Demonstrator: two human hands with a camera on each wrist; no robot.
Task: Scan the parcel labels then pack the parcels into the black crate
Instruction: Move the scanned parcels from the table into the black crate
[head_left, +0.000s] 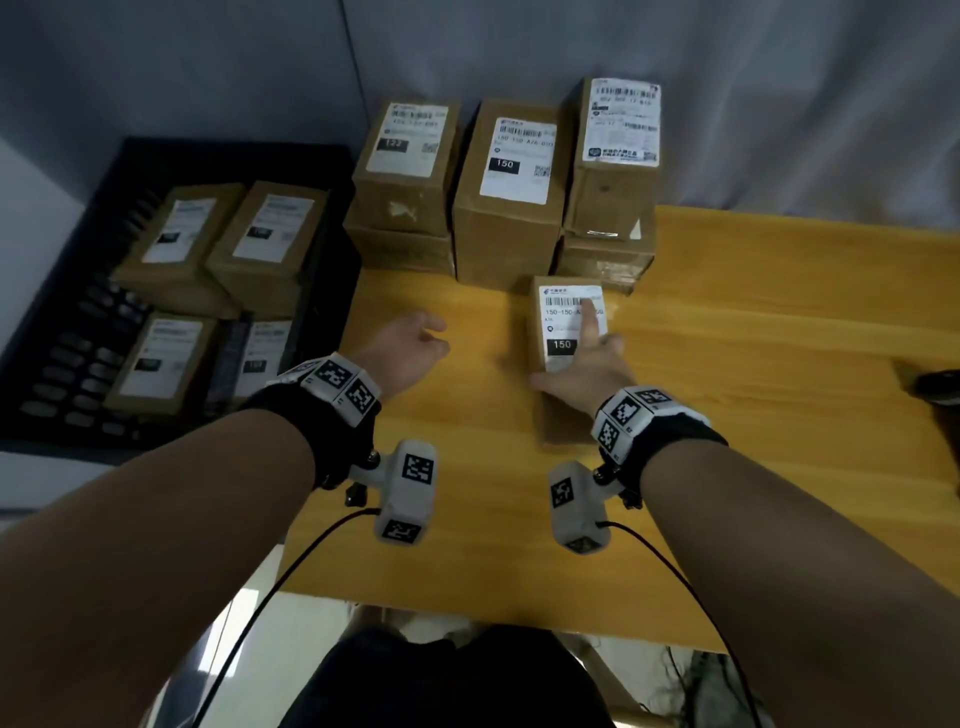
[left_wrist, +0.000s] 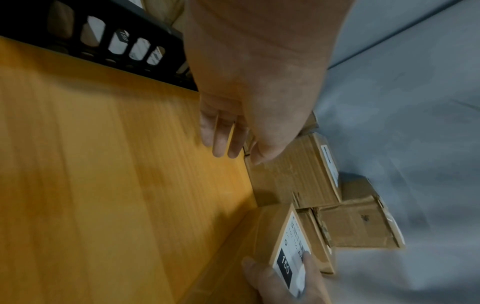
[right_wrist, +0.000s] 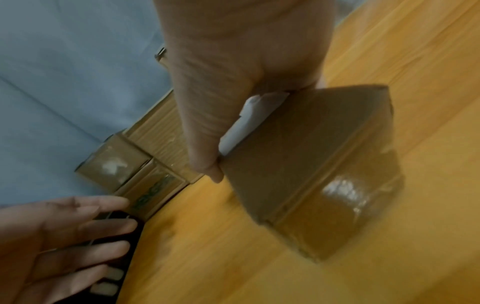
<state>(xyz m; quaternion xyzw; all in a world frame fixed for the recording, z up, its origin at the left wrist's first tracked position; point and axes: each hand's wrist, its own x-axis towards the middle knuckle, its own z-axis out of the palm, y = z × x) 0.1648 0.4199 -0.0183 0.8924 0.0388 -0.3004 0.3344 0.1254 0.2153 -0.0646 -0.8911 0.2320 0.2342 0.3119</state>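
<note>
A small brown parcel (head_left: 550, 410) with a white label marked 150 lies on the yellow wooden table (head_left: 753, 415). My right hand (head_left: 587, 364) holds it, thumb against its left side and index finger stretched along the label. The right wrist view shows that thumb (right_wrist: 205, 148) pressed on the parcel's (right_wrist: 311, 164) side. My left hand (head_left: 410, 348) hovers open over the table left of the parcel, holding nothing. The black crate (head_left: 78, 249) stands at the left with several labelled parcels (head_left: 265, 239) inside.
Several larger labelled parcels (head_left: 506, 187) are stacked at the table's back edge against a grey curtain, just behind the held parcel. A dark object (head_left: 937, 387) lies at the table's right edge. Bare tabletop stretches to the right and in front.
</note>
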